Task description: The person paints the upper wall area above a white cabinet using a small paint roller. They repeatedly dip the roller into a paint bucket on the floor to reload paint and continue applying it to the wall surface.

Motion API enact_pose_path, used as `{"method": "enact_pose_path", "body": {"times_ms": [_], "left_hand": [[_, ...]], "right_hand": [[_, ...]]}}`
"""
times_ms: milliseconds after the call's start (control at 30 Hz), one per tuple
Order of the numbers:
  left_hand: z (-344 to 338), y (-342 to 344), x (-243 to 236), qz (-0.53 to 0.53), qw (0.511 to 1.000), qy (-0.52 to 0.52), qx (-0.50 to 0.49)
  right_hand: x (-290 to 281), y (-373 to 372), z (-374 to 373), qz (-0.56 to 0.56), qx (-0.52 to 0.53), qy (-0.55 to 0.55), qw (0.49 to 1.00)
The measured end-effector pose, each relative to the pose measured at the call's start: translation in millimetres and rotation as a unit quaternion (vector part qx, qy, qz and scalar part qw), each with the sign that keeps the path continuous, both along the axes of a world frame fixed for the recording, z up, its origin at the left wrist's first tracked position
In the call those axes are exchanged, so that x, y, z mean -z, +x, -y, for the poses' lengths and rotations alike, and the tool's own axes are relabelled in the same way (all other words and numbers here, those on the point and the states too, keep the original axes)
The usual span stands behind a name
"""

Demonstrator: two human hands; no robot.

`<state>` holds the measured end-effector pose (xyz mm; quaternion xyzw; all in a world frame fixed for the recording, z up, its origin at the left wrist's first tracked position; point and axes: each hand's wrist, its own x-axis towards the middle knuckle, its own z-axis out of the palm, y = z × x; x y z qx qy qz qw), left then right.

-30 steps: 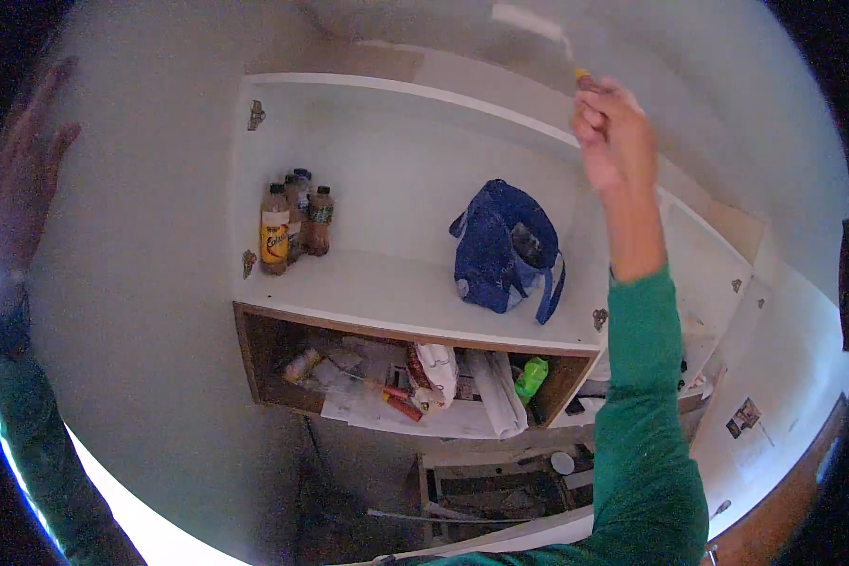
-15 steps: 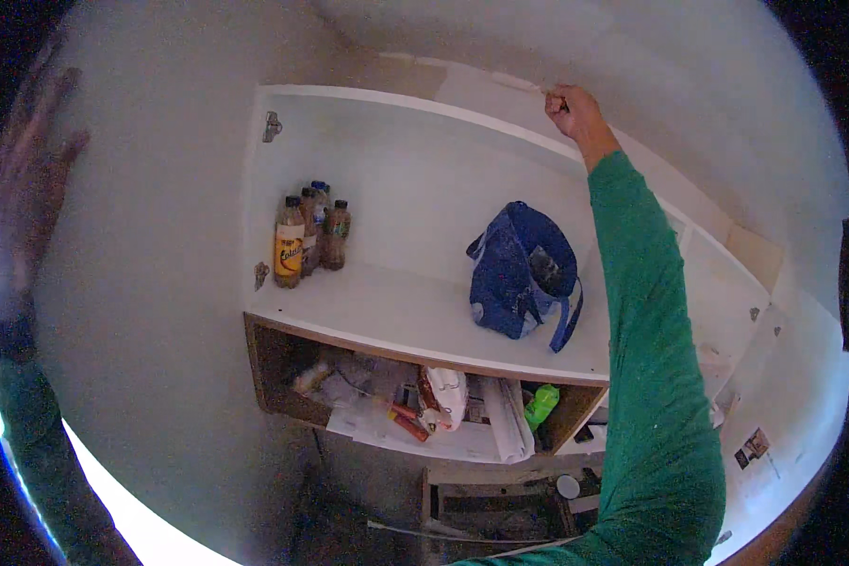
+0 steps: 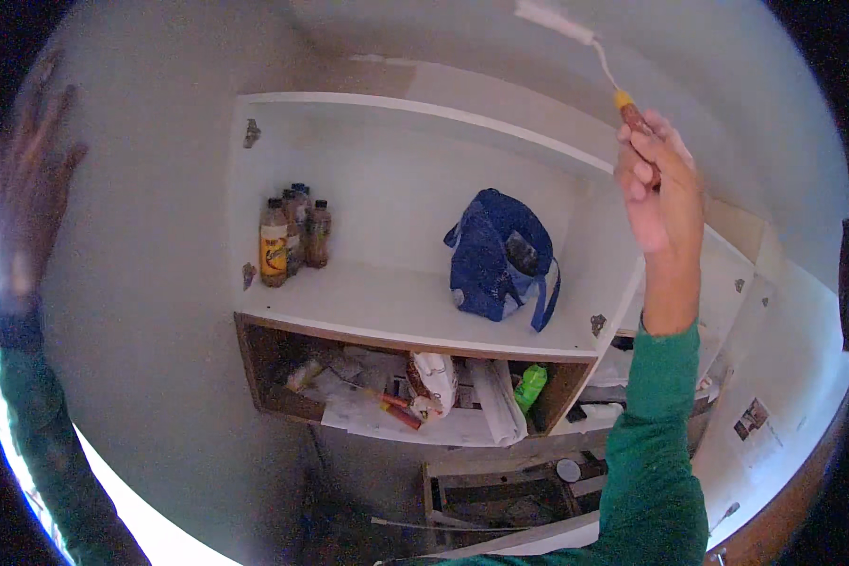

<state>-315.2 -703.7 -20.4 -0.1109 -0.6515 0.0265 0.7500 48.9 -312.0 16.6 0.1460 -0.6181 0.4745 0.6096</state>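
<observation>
Raised at the upper right, my right hand (image 3: 660,189) is closed around the handle of a small paint roller (image 3: 623,99). The handle is reddish brown with a yellow collar, and a bent wire leads to a narrow white sleeve. That sleeve is at the top edge, over the pale surface above the cabinet; whether it touches is unclear. My left hand (image 3: 33,184) lies against the grey wall (image 3: 151,236) at the far left, fingers spread, holding nothing. Below the roller stands a white open cabinet (image 3: 387,302).
Several brown drink bottles (image 3: 274,250) and a blue cloth bag (image 3: 500,259) stand inside the cabinet. The lower shelf holds papers, tools and a green packet (image 3: 530,387). A wooden frame (image 3: 429,500) with a white round object (image 3: 568,470) is beneath.
My right hand has come nearer and to the right, away from the strip above the cabinet. The roller now shows plainly in it. The left hand stays on the wall; the view has shifted slightly.
</observation>
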Motion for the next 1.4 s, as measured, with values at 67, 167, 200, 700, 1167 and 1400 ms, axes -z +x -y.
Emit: {"method": "enact_pose_path", "body": {"times_ms": [67, 167, 200, 700, 1167, 1400], "left_hand": [[-8, 2, 3, -0.004, 1.0, 0.007, -0.002], [-13, 21, 5, 0.004, 1.0, 0.017, -0.006], [-19, 22, 5, 0.028, 0.999, 0.022, 0.009], [-32, 52, 15, 0.104, 0.988, 0.078, -0.084], [-28, 41, 20, 0.062, 0.991, 0.048, -0.106], [-45, 30, 16, 0.028, 0.998, 0.04, -0.031]], "right_hand": [[11, 4, 10, 0.033, 0.041, 0.005, 0.999], [22, -16, 34, 0.085, 0.026, 0.002, 0.996], [23, -27, 38, 0.104, 0.006, 0.002, 0.995], [-62, -330, 81, 0.097, -0.14, 0.005, 0.985], [-196, -541, -129, -0.094, 0.398, 0.633, 0.658], [-192, -453, -181, 0.049, 0.499, 0.509, 0.699]]}}
